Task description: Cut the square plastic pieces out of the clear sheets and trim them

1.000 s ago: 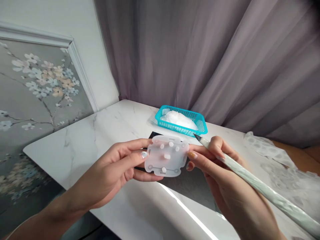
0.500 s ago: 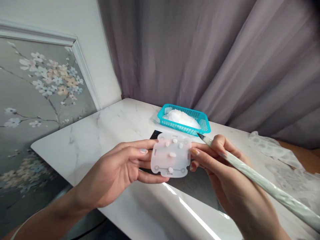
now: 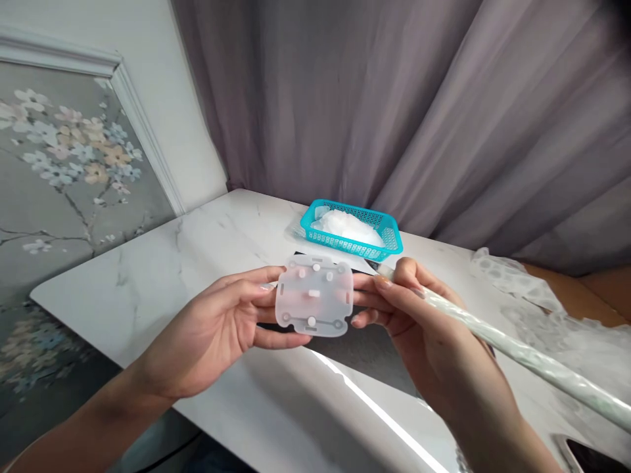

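A translucent white plastic piece (image 3: 325,303), squarish with rounded corners, small pegs and slots, is held up over the table. My left hand (image 3: 217,322) grips its left side, with fingers behind and below it. My right hand (image 3: 424,322) is closed round a knife (image 3: 493,335) with a long, pearly pale-green handle. The knife's dark pointed tip is directed up and left, beyond the piece and apart from it. Fingers of my right hand also touch the piece's right edge.
Behind the piece stands a turquoise basket (image 3: 308,230) of white material on the marbled table (image 3: 236,223). A dark flat mat (image 3: 379,358) lies beneath my hands. Crumpled translucent sheeting (image 3: 517,282) spreads at the right, and a phone (image 3: 596,456) shows at the lower right corner.
The whole view has shifted, and a phone has come into sight at the lower right. The piece faces me more squarely, and my right fingers sit more behind its right edge.
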Motion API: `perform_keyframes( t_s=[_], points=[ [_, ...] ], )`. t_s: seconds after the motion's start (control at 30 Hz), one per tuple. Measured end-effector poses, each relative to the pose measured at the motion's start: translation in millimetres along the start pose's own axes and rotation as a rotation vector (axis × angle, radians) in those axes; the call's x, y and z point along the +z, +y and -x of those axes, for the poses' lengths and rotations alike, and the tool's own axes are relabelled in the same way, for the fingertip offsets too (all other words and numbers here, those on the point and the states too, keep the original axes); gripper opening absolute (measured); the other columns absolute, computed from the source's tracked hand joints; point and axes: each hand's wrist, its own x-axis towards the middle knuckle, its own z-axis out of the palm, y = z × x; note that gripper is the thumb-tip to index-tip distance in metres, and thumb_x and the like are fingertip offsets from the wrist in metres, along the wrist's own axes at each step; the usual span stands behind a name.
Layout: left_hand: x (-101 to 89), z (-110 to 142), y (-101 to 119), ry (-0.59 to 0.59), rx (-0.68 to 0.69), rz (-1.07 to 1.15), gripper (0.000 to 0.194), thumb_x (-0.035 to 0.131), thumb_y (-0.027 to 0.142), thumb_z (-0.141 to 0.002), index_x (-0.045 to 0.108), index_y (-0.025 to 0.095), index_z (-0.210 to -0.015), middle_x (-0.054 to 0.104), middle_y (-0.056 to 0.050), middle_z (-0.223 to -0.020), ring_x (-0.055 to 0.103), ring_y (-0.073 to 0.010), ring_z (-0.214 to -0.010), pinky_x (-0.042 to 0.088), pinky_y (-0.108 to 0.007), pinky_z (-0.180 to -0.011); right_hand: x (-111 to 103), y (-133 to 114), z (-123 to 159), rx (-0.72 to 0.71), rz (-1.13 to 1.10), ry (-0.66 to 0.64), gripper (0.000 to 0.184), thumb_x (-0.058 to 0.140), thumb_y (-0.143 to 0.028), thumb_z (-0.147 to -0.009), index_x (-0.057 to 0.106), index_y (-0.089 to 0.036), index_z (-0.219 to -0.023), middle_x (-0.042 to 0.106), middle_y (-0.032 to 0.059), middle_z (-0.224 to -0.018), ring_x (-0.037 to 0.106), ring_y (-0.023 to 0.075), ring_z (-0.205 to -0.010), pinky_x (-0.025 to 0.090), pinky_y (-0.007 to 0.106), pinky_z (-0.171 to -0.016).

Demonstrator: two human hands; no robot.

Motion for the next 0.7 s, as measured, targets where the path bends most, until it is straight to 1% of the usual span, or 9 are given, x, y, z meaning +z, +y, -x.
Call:
perform_keyframes(
  t_s=[0.07,0.17,0.27,0.4,0.57,0.7],
  points=[
    [-0.9,-0.4,-0.9,0.038,-0.006,-0.005,0.029,0.052,0.016,-0.095,0.073,0.016,-0.115,0.072,-0.012,-0.122,0.069,-0.0268,-0.107,0.061,-0.040,-0.086,0.2,-1.2,0.5,0.008,-0.002,-0.004,0.031,0.072,-0.024,-0.086,0.046,-0.021,-0.070,0.076,0.0054,-0.091,0.074,0.0199,-0.082,0.060,0.026,-0.063],
    [-1.5,-0.7,-1.3,0.072,-0.033,-0.022,0.028,0.054,0.015,-0.095,0.072,0.017,-0.117,0.073,-0.011,-0.118,0.070,-0.0248,-0.104,0.061,-0.041,-0.088,0.6,-2.2,1.3,0.025,-0.011,-0.013,0.032,0.072,-0.024,-0.086,0.044,-0.022,-0.070,0.077,0.0058,-0.092,0.075,0.0220,-0.087,0.058,0.023,-0.057],
    [-1.8,-0.6,-0.8,0.089,-0.047,-0.036,0.027,0.055,0.016,-0.095,0.072,0.018,-0.116,0.074,-0.011,-0.112,0.071,-0.0235,-0.100,0.062,-0.041,-0.086,1.3,-2.2,1.3,0.039,-0.013,-0.013,0.033,0.072,-0.025,-0.086,0.043,-0.022,-0.070,0.077,0.0062,-0.094,0.075,0.0238,-0.092,0.056,0.021,-0.052],
    [-3.0,0.2,-0.7,0.088,-0.035,-0.012,0.027,0.057,0.016,-0.094,0.072,0.019,-0.117,0.075,-0.010,-0.110,0.072,-0.0228,-0.096,0.063,-0.039,-0.082,0.6,-1.2,-0.7,0.030,0.010,0.025,0.034,0.074,-0.025,-0.083,0.043,-0.022,-0.070,0.077,0.0079,-0.100,0.075,0.0263,-0.094,0.055,0.022,-0.051],
    [-3.3,0.0,-0.3,0.111,-0.049,0.003,0.026,0.060,0.016,-0.092,0.073,0.021,-0.115,0.074,-0.007,-0.110,0.074,-0.0233,-0.091,0.064,-0.037,-0.079,-6.1,-0.3,-5.6,0.004,0.013,0.056,0.034,0.076,-0.023,-0.082,0.043,-0.021,-0.071,0.077,0.0082,-0.104,0.075,0.0251,-0.096,0.055,0.020,-0.053],
    [-2.6,-0.6,0.2,0.130,-0.056,0.008,0.026,0.060,0.015,-0.092,0.073,0.021,-0.114,0.074,-0.006,-0.109,0.075,-0.0237,-0.089,0.064,-0.037,-0.077,-10.6,0.4,-8.6,-0.002,0.015,0.063,0.034,0.075,-0.023,-0.083,0.043,-0.021,-0.072,0.077,0.0081,-0.103,0.075,0.0211,-0.091,0.054,0.018,-0.054]
  ],
)
